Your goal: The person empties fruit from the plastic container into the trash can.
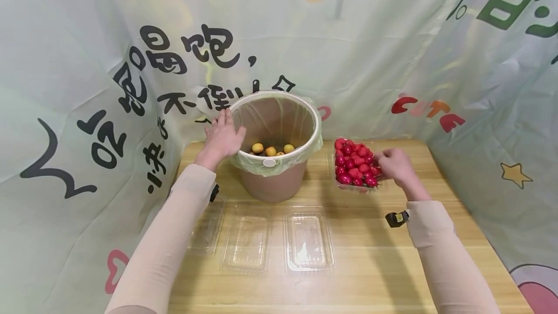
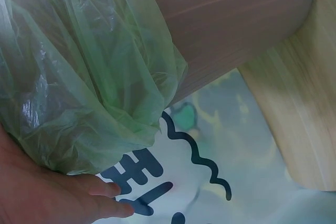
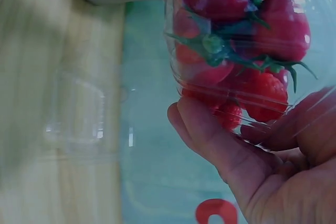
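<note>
A brown bin [image 1: 275, 178] lined with a green bag [image 1: 279, 161] stands at the back of the wooden table [image 1: 357, 260]. Three yellow fruits [image 1: 271, 149] lie inside it. My left hand [image 1: 223, 134] rests with straight fingers against the bin's left rim; the left wrist view shows the fingers [image 2: 107, 199] under the bag's fold [image 2: 89, 77]. My right hand [image 1: 394, 164] grips the right edge of a clear plastic box [image 1: 355, 164] heaped with red strawberries [image 1: 354, 161]. In the right wrist view the thumb [image 3: 210, 135] and fingers curl around the box [image 3: 241, 40].
Three clear plastic trays lie in a row before the bin: left [image 1: 208, 227], middle [image 1: 246, 243], right [image 1: 308, 241]. Printed cloth [image 1: 87, 110] walls the table on the left, back and right. Bare wood stretches along the front edge.
</note>
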The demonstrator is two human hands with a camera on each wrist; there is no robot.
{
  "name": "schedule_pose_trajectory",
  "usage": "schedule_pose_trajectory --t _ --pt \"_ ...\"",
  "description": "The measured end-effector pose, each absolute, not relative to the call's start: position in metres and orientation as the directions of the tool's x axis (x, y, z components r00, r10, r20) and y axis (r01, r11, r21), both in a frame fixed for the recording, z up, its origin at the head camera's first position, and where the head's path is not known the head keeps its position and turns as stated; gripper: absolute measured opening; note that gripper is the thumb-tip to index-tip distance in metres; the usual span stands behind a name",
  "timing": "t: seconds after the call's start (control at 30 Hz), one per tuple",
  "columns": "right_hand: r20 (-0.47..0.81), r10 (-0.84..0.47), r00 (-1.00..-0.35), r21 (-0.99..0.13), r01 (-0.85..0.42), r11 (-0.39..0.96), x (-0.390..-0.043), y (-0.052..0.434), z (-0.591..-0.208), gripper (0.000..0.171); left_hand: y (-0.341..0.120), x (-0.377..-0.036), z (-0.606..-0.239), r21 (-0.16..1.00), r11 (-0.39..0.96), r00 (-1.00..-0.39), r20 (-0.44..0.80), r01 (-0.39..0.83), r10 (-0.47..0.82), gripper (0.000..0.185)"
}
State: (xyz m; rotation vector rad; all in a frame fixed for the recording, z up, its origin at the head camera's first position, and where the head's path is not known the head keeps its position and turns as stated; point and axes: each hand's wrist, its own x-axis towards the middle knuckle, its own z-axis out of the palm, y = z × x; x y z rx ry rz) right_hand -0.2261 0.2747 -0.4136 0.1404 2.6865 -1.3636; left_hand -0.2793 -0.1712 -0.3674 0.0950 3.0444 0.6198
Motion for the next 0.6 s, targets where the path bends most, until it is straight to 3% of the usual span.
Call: schedule_pose_trajectory --t 0.6 --pt "-0.108 0.013 -0.994 -0.797 0.094 0.597 -0.253 0.265 -0.356 0.045 -0.17 -0.279 -0.368 0.381 0.923 -0.998 -0.01 0.055 0.064 0.083"
